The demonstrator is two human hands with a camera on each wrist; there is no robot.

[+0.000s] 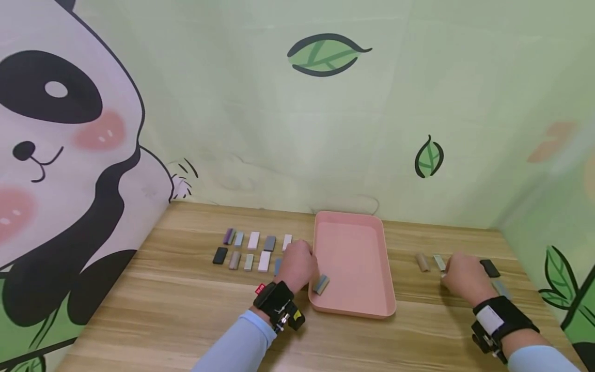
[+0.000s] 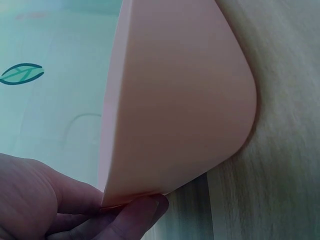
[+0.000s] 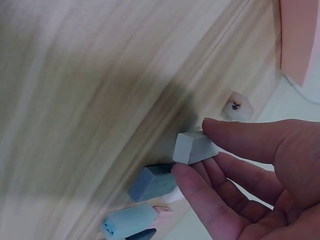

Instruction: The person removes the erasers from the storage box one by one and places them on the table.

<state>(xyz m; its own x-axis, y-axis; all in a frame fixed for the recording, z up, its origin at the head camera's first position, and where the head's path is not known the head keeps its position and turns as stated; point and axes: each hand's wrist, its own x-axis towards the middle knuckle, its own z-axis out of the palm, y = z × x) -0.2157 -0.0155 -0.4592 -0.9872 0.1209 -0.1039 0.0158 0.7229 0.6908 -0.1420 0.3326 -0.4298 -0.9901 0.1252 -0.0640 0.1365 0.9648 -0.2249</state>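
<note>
My left hand (image 1: 297, 263) is at the left rim of a pink tray (image 1: 353, 258). In the left wrist view its thumb and fingers pinch the tray's edge. One small striped block (image 1: 321, 284) lies tilted inside the tray, near its front left corner. To the tray's right, my right hand (image 1: 467, 279) is over a group of small blocks. The right wrist view shows it pinching a small white rectangular block (image 3: 194, 148) between thumb and fingers. Close by on the table are a blue-grey block (image 3: 152, 182) and a pale blue block (image 3: 129, 221).
Two rows of small blocks, such as a black block (image 1: 220, 255) and a white block (image 1: 253, 240), lie left of the tray. Around the right hand lie a brown block (image 1: 422, 262) and a dark block (image 1: 489, 268). A printed wall cloth (image 1: 260, 129) borders the wooden table (image 1: 186, 305).
</note>
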